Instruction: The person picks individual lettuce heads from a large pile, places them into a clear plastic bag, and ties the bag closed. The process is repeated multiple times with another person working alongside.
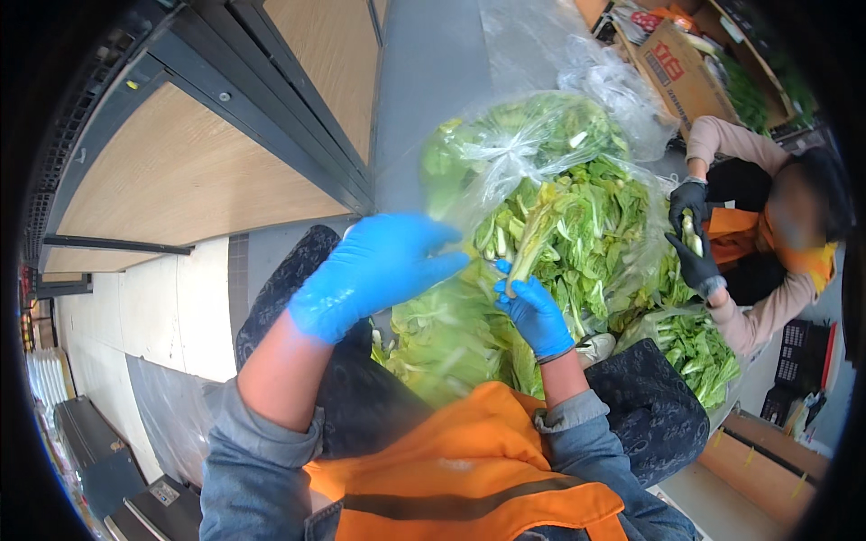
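Note:
A blue glove covers my left hand (382, 274), which is raised over my left knee, palm facing right. Its blurred fingers stand apart from the thumb, with nothing visible between them. My right hand (539, 316), gloved in blue too, grips a leafy green vegetable stalk (534, 237) by its pale lower end, the yellowish leaves pointing away from me. Behind the stalk, a large clear plastic bag (497, 152) spills a heap of leafy greens (602, 243). More pale, loose leaves (440, 338) lie between my legs, below my left hand; they look blurred.
At the right, a co-worker in black gloves (693, 260) handles a pale stalk. Another bag of greens (697, 351) lies beside my right knee. Wood-panelled cabinets (196, 169) stand at the left. Beyond the bags is a cardboard box (683, 74); a black crate (802, 355) stands at far right.

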